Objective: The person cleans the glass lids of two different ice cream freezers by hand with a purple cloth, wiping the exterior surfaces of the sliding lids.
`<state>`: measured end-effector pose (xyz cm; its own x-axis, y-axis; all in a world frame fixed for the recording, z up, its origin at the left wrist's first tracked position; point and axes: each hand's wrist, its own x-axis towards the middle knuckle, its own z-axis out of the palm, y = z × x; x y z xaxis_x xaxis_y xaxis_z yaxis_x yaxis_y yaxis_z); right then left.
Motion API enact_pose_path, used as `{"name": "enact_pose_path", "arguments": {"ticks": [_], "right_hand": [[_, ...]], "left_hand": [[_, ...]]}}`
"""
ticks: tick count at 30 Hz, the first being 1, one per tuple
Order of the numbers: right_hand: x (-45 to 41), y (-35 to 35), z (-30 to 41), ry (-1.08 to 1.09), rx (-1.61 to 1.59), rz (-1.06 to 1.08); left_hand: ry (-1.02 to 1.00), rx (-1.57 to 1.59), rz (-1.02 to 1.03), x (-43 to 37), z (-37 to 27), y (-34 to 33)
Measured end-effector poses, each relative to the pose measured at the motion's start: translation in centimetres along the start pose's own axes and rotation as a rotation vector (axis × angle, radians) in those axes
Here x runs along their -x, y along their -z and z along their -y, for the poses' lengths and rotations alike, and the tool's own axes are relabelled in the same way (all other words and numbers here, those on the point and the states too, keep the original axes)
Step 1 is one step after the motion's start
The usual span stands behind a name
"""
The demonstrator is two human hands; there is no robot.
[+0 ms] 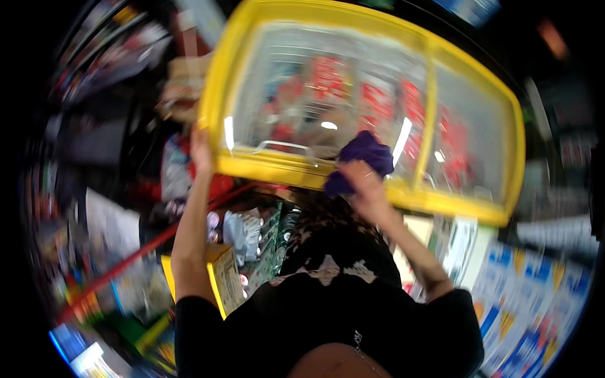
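Note:
A chest freezer with a yellow frame (302, 176) and sliding glass lids stands right before me. My left hand (202, 151) rests against the left side of its frame, near the front corner. On the glass close to the front edge lies a bunched purple cloth (366, 152), with my right hand (363, 182) pressed on it. Blur hides how far the fingers curl around the cloth. Through the left glass lid (288, 85) I see red-and-white packages (328, 78) and wire baskets. A white handle (286, 145) sits on that lid near the front.
Below my left arm stands a yellow carton (224, 274), beside bottles in a green crate (269, 241). A red bar (156, 241) slants across the left. Blue-and-white packages (524, 302) are stacked at the right. A brown bag (182, 90) is beyond the freezer's left side.

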<state>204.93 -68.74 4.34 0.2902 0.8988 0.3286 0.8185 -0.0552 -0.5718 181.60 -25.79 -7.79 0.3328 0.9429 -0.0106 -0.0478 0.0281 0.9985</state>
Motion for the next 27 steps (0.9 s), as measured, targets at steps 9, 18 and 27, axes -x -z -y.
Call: {"name": "enact_pose_path", "arguments": {"ticks": [9, 18, 27], "right_hand": [[-13.7, -15.7, 6.3, 0.683, 0.14, 0.493], [-28.6, -16.6, 2.5, 0.994, -0.032, 0.651], [-29.5, -13.9, 2.8, 0.5, 0.163, 0.15]], "left_hand": [[0.114, 0.12, -0.479, 9.9, -7.5, -0.4], [0.127, 0.053, -0.542, 15.0, -4.8, 0.3], [-0.086, -0.41, -0.564, 13.2, -6.3, -2.5]]}}
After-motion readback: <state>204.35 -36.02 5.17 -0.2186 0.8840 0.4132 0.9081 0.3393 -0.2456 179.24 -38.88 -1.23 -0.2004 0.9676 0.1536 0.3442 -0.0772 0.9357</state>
